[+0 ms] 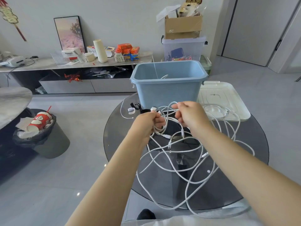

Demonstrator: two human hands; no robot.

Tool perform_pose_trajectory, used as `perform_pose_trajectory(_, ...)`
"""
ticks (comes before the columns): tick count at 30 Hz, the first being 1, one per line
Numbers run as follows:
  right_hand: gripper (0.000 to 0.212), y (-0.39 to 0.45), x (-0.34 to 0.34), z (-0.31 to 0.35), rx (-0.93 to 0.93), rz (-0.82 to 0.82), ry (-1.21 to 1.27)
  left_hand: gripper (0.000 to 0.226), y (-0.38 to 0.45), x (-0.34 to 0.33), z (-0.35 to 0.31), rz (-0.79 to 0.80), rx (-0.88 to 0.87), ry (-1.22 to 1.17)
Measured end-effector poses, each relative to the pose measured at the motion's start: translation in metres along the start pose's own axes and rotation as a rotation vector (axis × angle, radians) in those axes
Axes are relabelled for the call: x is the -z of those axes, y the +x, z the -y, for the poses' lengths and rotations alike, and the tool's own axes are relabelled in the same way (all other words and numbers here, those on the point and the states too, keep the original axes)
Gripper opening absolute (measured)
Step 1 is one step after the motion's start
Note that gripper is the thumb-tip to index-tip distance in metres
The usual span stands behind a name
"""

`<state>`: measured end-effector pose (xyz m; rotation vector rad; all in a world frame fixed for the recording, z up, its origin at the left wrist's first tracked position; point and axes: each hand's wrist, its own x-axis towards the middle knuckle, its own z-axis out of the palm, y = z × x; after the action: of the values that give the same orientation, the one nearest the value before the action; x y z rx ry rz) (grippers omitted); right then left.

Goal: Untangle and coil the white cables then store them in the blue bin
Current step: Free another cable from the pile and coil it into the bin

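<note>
Both hands are up over the glass table (244, 176), close together, each w/ fingers curled round white cable; left hand (147, 123) grips a small bundle of loops, w/ a black strap or tie (145, 111) just above its knuckles; right hand (189, 114) pinches a strand near a loop that arches between the two hands. White cables (179, 162) hang from both hands in a loose tangle, spreading down over the table toward the person's lap; several plugs show mid-tangle, but which strand belongs to which cable can't be sorted out; lowest loops run off the table's near edge and blur against a pale garment at the bottom of the view.

Blue bin (167, 88) stands upright on the table's far side, just beyond the hands; one thin white line rises from inside it and a bit of cable shows at the bottom, probably a piece already in there, though most of the interior is hidden by the front wall. White lid (228, 95) lies flat to the bin's right, w/ more white cable on it, hard to pick out against the white. Small white clip & a short cable end (125, 114) lie left of the bin.

Off the table: trash can (48, 141) w/ a red cup at left; low shelf (40, 64) along the wall w/ assorted packets, too small to read.
</note>
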<state>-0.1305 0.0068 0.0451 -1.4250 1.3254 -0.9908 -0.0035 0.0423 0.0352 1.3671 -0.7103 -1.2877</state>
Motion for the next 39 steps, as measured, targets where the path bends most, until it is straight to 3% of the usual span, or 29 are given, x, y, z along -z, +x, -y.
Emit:
perform_pose_trajectory(3,0.022,-0.016,-0.015,-0.008,0.521,-0.069,-0.404,0.032,-0.006,-0.002,-0.001,0.105,0.024,-0.071)
perform_pose_trajectory(8,0.018,-0.025,-0.024,-0.017,0.75,-0.031,-0.481,0.031,-0.01,0.008,-0.01,0.17,0.099,-0.425)
perform_pose_trajectory(10,0.01,-0.028,-0.024,-0.016,0.703,-0.032,-0.496,0.032,-0.008,0.011,-0.011,0.173,0.099,-0.582)
perform_pose_trajectory(12,0.029,-0.028,-0.018,-0.013,0.574,0.037,-0.54,0.033,-0.003,0.015,-0.013,0.105,0.032,-0.692)
perform_pose_trajectory(16,0.059,-0.017,0.017,-0.007,0.12,0.545,-0.708,0.035,0.002,0.032,-0.014,0.057,-0.041,-0.739)
perform_pose_trajectory(18,0.061,-0.006,0.034,-0.006,0.005,0.64,-0.718,0.036,0.003,0.035,-0.013,0.068,-0.031,-0.693)
perform_pose_trajectory(26,0.05,0.015,0.056,-0.007,0.037,0.466,-0.719,0.034,0.005,0.037,-0.019,0.01,-0.044,-0.541)
perform_pose_trajectory(30,0.042,0.016,0.052,-0.007,0.125,0.276,-0.617,0.035,-0.001,0.036,-0.019,0.099,-0.044,-0.198)
perform_pose_trajectory(34,0.035,0.012,0.027,-0.006,0.227,-0.024,-0.588,0.034,-0.009,0.019,-0.008,0.09,-0.091,0.178)
perform_pose_trajectory(36,0.035,0.005,0.013,-0.004,0.283,-0.147,-0.54,0.032,-0.011,0.012,-0.005,0.125,-0.101,0.196)
perform_pose_trajectory(39,0.027,-0.016,-0.008,0.0,0.465,-0.18,-0.547,0.028,-0.014,0.002,-0.002,0.173,-0.099,0.099)
